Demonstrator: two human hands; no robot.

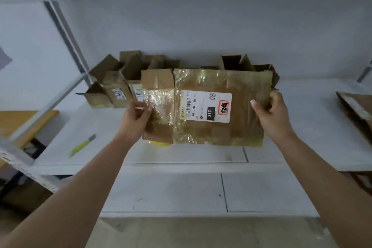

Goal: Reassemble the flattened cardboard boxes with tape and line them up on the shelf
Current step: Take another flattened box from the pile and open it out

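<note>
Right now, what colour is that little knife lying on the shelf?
Yellow-green handle with a grey tip, on the utility knife; seen in the head view.

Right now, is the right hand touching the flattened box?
Touching. Head view: the right hand grips the right edge of the flattened box, fingers curled round it.

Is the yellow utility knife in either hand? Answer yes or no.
No: the yellow utility knife lies on the white shelf, left of both hands gripping the flattened cardboard box.

Both forearms are bare right down to the left hand [135, 119] and right hand [269, 112], no sleeves, watch or rings that I can spot, nails look short, though it's kinda blurry.
</note>
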